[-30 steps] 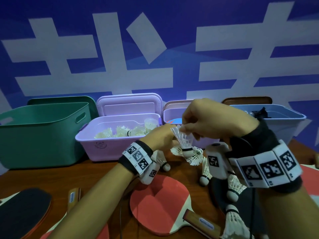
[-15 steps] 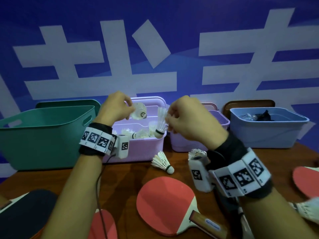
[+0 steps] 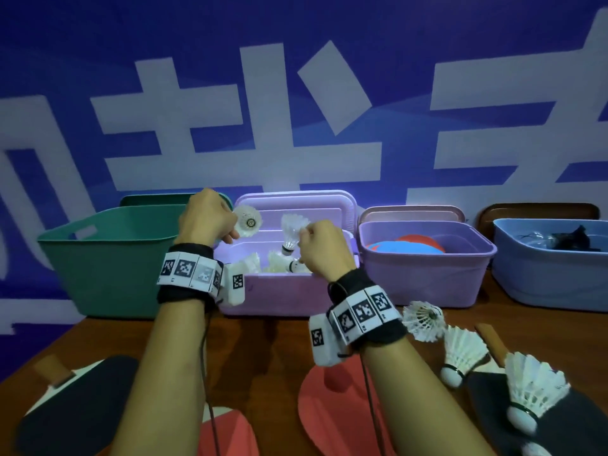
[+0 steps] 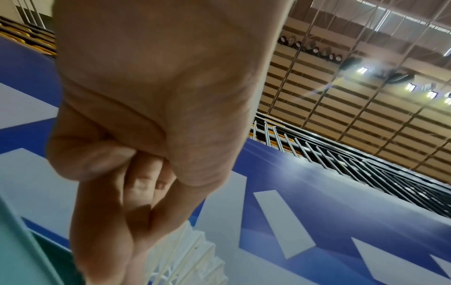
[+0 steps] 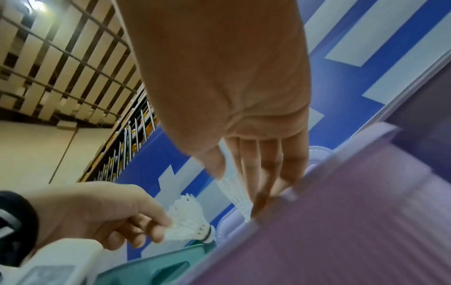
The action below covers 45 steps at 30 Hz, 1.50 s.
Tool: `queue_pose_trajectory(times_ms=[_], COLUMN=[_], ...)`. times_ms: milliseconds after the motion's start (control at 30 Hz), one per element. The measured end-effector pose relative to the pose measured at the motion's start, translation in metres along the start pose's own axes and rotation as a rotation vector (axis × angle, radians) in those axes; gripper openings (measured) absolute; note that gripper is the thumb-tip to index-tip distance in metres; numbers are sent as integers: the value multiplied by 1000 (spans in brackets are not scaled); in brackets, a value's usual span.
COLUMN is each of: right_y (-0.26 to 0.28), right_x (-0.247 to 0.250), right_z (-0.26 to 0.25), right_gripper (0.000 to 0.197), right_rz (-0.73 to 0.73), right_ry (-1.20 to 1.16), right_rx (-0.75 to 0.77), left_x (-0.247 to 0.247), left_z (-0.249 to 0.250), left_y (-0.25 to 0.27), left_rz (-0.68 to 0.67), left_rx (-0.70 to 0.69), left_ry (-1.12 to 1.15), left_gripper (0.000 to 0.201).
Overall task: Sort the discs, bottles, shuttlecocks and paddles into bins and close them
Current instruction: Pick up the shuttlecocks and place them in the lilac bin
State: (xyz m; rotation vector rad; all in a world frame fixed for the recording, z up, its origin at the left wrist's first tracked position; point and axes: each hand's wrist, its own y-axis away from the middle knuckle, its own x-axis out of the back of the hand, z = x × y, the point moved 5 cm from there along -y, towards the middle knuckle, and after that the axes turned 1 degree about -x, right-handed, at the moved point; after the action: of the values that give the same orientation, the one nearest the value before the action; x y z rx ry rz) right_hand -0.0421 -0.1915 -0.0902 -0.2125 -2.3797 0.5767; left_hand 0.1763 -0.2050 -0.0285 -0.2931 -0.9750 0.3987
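Note:
My left hand [image 3: 210, 218] pinches a white shuttlecock [image 3: 247, 221] by its feathers, cork toward me, over the left edge of the open lilac bin [image 3: 283, 294]. My right hand [image 3: 324, 250] pinches a second shuttlecock [image 3: 291, 232] by its skirt, cork hanging down over that bin. In the right wrist view the thumb and fingers [image 5: 216, 164] hold the feathers [image 5: 235, 190], and the left hand's shuttlecock [image 5: 189, 221] shows beside it. Several shuttlecocks [image 3: 273, 263] lie inside the bin. Three more [image 3: 424, 320] lie on the table at right.
A green bin [image 3: 108, 258] stands left. A purple bin [image 3: 424, 271] with coloured discs and a blue bin [image 3: 552, 268] with dark items stand right. Lids lean behind the bins. Red and black paddles [image 3: 332, 409] lie on the wooden table near me.
Both hands rose from the table, each carrying a shuttlecock, and moved forward and left over the lilac bin. The head view shifted left and closer.

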Motion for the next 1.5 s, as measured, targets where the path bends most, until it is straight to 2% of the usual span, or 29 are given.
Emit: queue_pose_trajectory(times_ms=[67, 167, 300, 367, 467, 533, 567, 633, 700, 767, 833, 900, 1167, 1233, 1300, 1400, 1433, 1500], right_y=[3, 16, 21, 22, 22, 21, 21, 22, 23, 24, 25, 26, 20, 19, 20, 21, 21, 22], right_x=[-11, -17, -18, -21, -25, -24, -22, -17, -14, -11, -8, -9, -12, -12, -10, -1, 4, 17], right_z=[6, 13, 21, 23, 25, 26, 26, 24, 24, 23, 21, 21, 26, 28, 28, 24, 21, 13], right_gripper=[35, 65, 94, 101, 112, 115, 116, 115, 112, 99, 74, 61, 55, 54, 55, 59, 58, 52], right_rz=[-144, -430, -509, -509, -451, -413, -392, -361, -345, -357, -382, -408, -362, -369, -372, -364, -354, -338], right_ry=[77, 268, 310, 342, 400, 391, 384, 374, 384, 446, 523, 562, 450, 438, 442, 480, 480, 467], right_rx=[-12, 9, 13, 4, -19, -57, -73, -86, -97, -93, -62, -37, 11, 5, 3, -19, -29, -44], left_x=[-2, -10, -23, -36, -64, -76, -79, -83, -88, -91, -91, -91, -80, -81, -85, -80, -75, -62], left_z=[-11, -16, -10, -7, -9, -9, -9, -11, -16, -16, -8, 0, 14, 11, 5, 6, 11, 31], left_y=[-6, -12, -13, -12, -3, 8, 10, 5, -1, -4, -1, -1, -7, -7, -5, -3, -4, -2], left_rz=[-3, -30, -41, -165, -527, -695, -721, -712, -706, -702, -657, -590, -337, -337, -410, -457, -423, -344], left_rx=[34, 55, 28, 11, 0, -17, -30, -35, -5, -15, -70, -130, -152, -121, -80, -36, -56, -124], left_ry=[-9, 20, 66, 46, -205, -419, -483, -499, -448, -436, -475, -500, -367, -363, -418, -462, -434, -354], left_gripper=[32, 30, 25, 25, 37, 28, 24, 28, 43, 49, 31, 14, 25, 23, 20, 56, 62, 60])
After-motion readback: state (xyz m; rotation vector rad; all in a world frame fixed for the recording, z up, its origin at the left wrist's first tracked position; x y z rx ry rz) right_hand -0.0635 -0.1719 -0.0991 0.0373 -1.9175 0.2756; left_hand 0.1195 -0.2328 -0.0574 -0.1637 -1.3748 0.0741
